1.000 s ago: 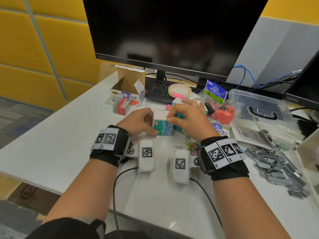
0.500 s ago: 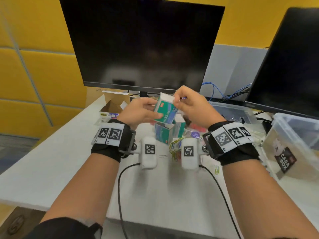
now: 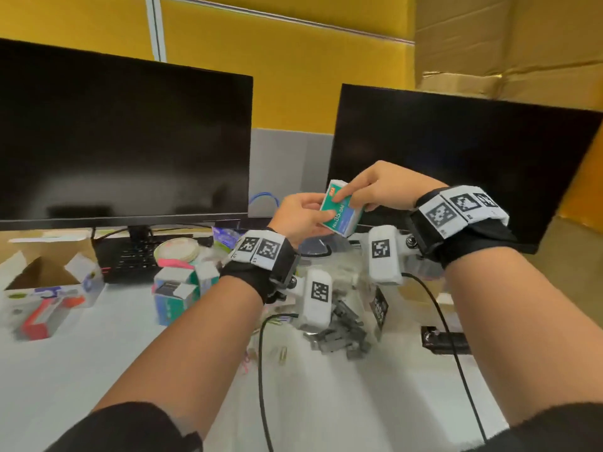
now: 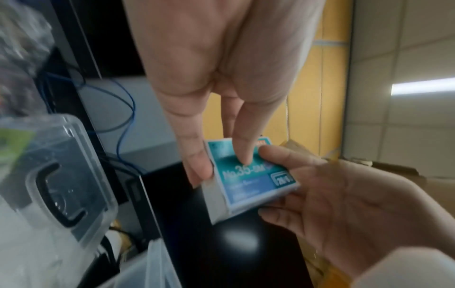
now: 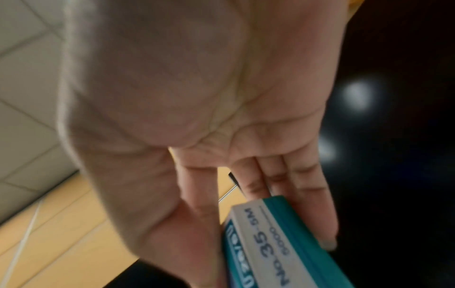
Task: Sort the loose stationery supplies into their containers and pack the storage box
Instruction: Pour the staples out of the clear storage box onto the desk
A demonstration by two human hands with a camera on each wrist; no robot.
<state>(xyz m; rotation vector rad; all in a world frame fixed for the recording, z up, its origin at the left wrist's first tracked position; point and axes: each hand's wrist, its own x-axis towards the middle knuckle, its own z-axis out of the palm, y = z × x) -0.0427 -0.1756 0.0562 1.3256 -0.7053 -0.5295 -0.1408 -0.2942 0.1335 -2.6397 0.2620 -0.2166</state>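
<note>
A teal and blue staple box (image 3: 342, 214) marked No.35 is held in the air in front of the right monitor, tilted. My left hand (image 3: 321, 220) grips its left end, with the thumb on one edge and the forefinger (image 4: 242, 150) pressed on the printed face (image 4: 251, 175). My right hand (image 3: 354, 202) pinches the other end between thumb and fingers (image 5: 317, 220), which lie along both sides of the box (image 5: 278, 243). The box looks closed. What it holds is hidden.
On the white table (image 3: 98, 370) lie a pile of loose grey staples (image 3: 339, 332), paper clips (image 3: 281, 353), open staple boxes (image 3: 176, 290), an open cardboard box (image 3: 49, 278) and a tape roll (image 3: 177, 251). A clear storage box (image 3: 378, 308) stands under my right wrist. Two dark monitors stand behind.
Both hands have lifted the staple box off the table and carried it up and to the right. The view has swung right, toward the second monitor.
</note>
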